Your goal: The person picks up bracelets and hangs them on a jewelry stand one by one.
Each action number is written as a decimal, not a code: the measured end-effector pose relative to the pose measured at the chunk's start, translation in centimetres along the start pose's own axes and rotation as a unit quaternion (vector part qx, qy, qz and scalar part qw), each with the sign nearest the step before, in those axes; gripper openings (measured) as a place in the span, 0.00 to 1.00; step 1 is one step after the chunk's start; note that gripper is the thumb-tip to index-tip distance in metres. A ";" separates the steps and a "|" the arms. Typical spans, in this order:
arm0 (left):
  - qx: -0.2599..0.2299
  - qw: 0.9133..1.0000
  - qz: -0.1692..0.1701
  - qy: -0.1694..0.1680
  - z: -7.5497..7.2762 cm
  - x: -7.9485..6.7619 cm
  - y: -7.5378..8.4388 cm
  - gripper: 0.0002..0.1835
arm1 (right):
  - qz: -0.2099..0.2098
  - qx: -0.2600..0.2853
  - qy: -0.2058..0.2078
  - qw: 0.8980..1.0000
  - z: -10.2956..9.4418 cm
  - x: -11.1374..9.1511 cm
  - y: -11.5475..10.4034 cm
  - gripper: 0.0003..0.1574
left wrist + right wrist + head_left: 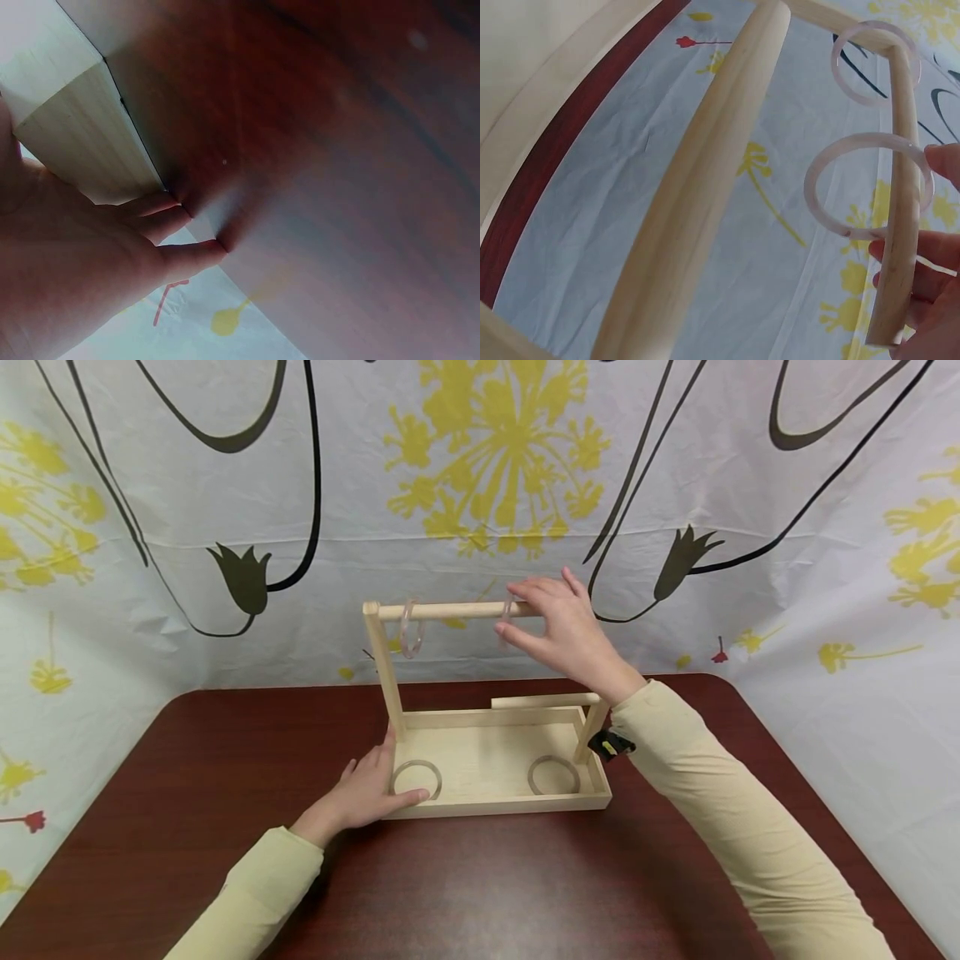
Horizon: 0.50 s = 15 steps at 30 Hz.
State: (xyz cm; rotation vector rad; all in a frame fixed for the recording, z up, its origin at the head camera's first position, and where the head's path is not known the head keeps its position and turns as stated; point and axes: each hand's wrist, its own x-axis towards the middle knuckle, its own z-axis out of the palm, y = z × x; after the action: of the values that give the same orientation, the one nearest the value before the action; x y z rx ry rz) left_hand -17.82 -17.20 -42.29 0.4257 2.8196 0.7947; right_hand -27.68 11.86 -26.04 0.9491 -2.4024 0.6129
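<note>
A pale wooden bracelet stand point(491, 718) has a shallow tray and two bars. My right hand point(558, 618) is at the free right end of the upper bar point(457, 611), where it pinches a translucent bangle point(825, 191) that encircles the bar. Farther left, a second bangle point(406, 639) hangs on the same bar. Two more bangles lie in the tray, one at the left point(438, 779) and one at the right point(553, 758). My left hand point(360, 793) rests against the tray's left end, thumb over the front corner, fingers straight along the outer side.
A shorter, lower bar point(543, 701) runs leftward from the right post point(592, 731). The stand sits on a dark red-brown table point(480, 885). Behind the table hangs a white cloth point(337, 510) with yellow and dark flower prints.
</note>
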 end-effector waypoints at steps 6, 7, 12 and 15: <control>0.002 1.000 0.001 0.004 0.0 0.0 0.0 0.62 | 0.001 -0.008 -0.002 1.000 0.3 0.3 -0.6 0.33; 0.003 1.000 0.001 0.004 0.0 0.0 0.0 0.62 | 0.000 -0.008 -0.003 1.000 0.3 0.3 -0.7 0.33; 0.004 1.000 0.002 0.006 0.0 0.0 0.0 0.62 | -0.005 -0.006 -0.007 1.000 0.6 0.6 -1.3 0.33; 0.002 1.000 0.001 0.006 0.0 0.1 0.0 0.62 | -0.007 -0.003 -0.013 1.000 0.8 0.7 -1.6 0.34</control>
State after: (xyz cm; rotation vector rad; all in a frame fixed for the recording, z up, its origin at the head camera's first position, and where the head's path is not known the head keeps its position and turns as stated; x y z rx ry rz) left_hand -17.90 -17.19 -42.29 0.4270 2.8329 0.7946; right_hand -27.18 9.95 -25.90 0.9765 -2.4164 0.5926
